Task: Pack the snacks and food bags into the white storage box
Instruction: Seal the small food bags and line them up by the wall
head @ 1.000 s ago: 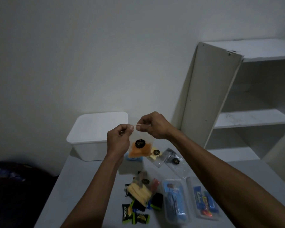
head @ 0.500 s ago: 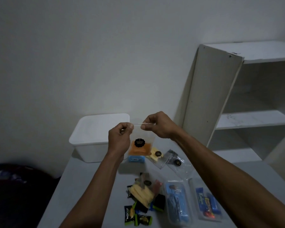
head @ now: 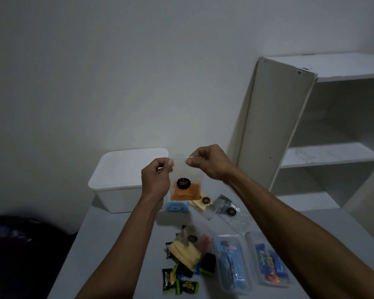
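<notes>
white storage box point(head: 125, 186), lid on, far left of table point(head: 117, 244). left hand point(head: 157, 180) & right hand point(head: 209, 164) each pinch a top corner of clear zip bag w/ orange snack point(head: 185, 188), held in air just right of box. below: chip bags, nextar packs point(head: 171, 279), two clear tubs w/ blue wrappers point(head: 231, 264). white shelf unit point(head: 311, 126) far right.

We raise both arms forward, our left hand point(head: 157, 180) and right hand point(head: 207, 162) pinched closed, thumbs against forefingers, knuckles near each other.
</notes>
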`<action>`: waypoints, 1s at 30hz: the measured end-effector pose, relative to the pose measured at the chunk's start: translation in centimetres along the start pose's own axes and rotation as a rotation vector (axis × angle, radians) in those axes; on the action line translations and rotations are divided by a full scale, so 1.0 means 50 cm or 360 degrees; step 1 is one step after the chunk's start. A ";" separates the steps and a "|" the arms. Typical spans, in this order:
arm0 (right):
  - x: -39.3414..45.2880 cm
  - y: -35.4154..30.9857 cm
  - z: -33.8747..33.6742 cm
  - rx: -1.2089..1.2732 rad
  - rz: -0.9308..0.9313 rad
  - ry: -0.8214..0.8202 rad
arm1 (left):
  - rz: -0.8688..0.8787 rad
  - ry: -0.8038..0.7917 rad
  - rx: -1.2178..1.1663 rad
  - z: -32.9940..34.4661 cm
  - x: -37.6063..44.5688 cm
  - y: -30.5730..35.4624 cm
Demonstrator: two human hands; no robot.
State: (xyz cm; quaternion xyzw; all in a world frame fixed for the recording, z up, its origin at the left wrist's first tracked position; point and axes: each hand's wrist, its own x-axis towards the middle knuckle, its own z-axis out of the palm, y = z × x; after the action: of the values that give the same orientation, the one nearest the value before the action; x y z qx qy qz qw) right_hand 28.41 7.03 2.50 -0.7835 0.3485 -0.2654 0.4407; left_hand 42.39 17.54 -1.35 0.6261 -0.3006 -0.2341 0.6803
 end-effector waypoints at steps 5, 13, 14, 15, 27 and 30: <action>0.002 0.005 -0.008 0.0098 0.0104 -0.0031 | -0.0012 -0.0008 -0.0008 -0.013 0.013 0.001; -0.006 0.000 -0.004 0.0281 0.0191 -0.0016 | -0.0064 0.0024 -0.0021 -0.029 0.021 -0.002; -0.006 0.000 -0.003 0.0285 0.0183 -0.0003 | -0.0074 0.0017 -0.0016 -0.030 0.020 -0.002; -0.005 0.000 0.000 0.0284 0.0174 0.0017 | -0.0086 0.0018 -0.0021 -0.030 0.020 -0.003; -0.016 0.028 0.006 0.0424 0.0243 0.0109 | -0.0165 0.0005 -0.0104 -0.019 0.017 -0.017; -0.016 0.038 0.000 0.0379 0.0242 0.0086 | -0.0148 0.0006 -0.0097 -0.019 0.019 -0.019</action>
State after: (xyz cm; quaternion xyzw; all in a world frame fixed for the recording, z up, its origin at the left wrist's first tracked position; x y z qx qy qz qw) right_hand 27.30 6.96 0.74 -0.6895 0.3846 -0.2917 0.5400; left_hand 43.75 17.45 -2.20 0.6189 -0.2626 -0.2733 0.6880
